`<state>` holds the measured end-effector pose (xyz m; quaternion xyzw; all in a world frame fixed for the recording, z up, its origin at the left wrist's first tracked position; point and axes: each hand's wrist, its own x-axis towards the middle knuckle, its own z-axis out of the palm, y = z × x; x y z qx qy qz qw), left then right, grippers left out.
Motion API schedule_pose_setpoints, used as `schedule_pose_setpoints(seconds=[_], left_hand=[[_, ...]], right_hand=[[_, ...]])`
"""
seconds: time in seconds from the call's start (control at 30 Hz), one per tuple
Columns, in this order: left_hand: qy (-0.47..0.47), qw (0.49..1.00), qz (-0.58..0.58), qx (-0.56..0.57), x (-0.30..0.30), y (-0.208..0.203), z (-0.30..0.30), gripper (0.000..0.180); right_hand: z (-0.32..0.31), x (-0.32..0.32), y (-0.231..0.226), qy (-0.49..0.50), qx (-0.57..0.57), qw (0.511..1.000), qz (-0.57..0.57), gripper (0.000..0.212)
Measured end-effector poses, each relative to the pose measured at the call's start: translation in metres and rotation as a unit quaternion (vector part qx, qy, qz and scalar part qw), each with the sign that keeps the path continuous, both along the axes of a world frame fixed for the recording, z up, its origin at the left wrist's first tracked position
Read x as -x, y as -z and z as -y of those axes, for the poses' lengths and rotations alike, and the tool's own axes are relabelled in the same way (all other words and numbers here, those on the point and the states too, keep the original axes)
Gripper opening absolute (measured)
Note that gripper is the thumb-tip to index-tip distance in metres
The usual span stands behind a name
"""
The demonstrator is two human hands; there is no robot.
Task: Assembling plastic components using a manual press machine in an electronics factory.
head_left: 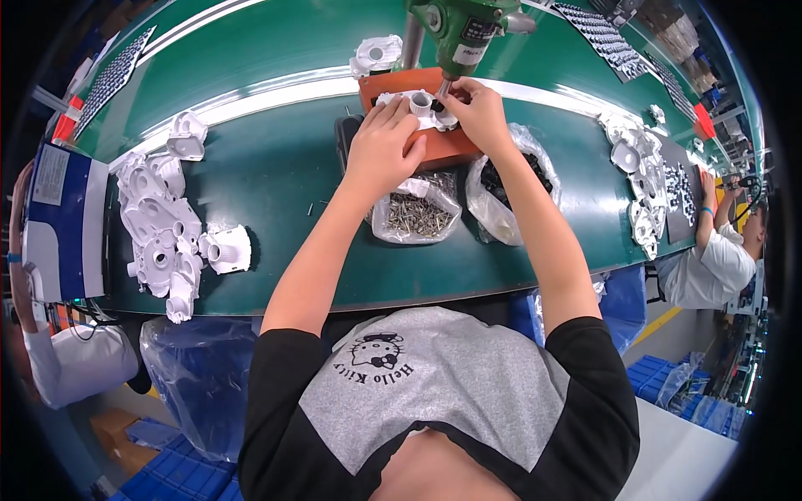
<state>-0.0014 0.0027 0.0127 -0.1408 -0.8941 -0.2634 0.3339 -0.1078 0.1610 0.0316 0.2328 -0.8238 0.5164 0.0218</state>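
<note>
A white molded housing (420, 103) sits in an orange block fixture (455, 148) under a green press (465, 37). My left hand (384, 146) lies on the housing's left side, fingers stretched out and thumb apart. Beside the press's metal tip (445, 87), my right hand (480, 117) is closed in a pinch over the housing's right side. What its fingertips hold, if anything, is hidden. Near my forearms stand a clear bag of metal pins or screws (416, 215) and a clear bag of small black parts (493, 219).
White housings are piled at the left (159, 217) and right (639, 179), with a separate white housing (228, 250) by the left pile. Another white housing (377, 55) lies behind the fixture. A blue-and-white machine (65, 221) stands far left. A co-worker (710, 259) sits far right.
</note>
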Motion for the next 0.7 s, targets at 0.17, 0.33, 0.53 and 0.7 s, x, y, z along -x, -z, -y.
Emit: schedule_pose_setpoints(seconds=[0.17, 0.33, 0.53, 0.7], left_hand=[[-0.003, 1.000, -0.001, 0.000, 0.000, 0.000, 0.000, 0.019], [-0.004, 1.000, 0.006, -0.005, -0.001, -0.001, 0.000, 0.019], [-0.002, 1.000, 0.011, 0.002, -0.001, -0.002, 0.000, 0.020], [0.000, 1.000, 0.015, 0.009, 0.000, -0.001, 0.000, 0.022]], right_hand=[[-0.002, 0.000, 0.002, -0.023, 0.006, 0.999, -0.032, 0.019], [-0.011, -0.006, -0.002, -0.039, -0.022, 0.999, -0.020, 0.022], [-0.015, -0.022, 0.001, -0.067, -0.081, 0.978, -0.182, 0.022], [-0.019, -0.034, 0.004, -0.035, -0.135, 0.938, -0.317, 0.027]])
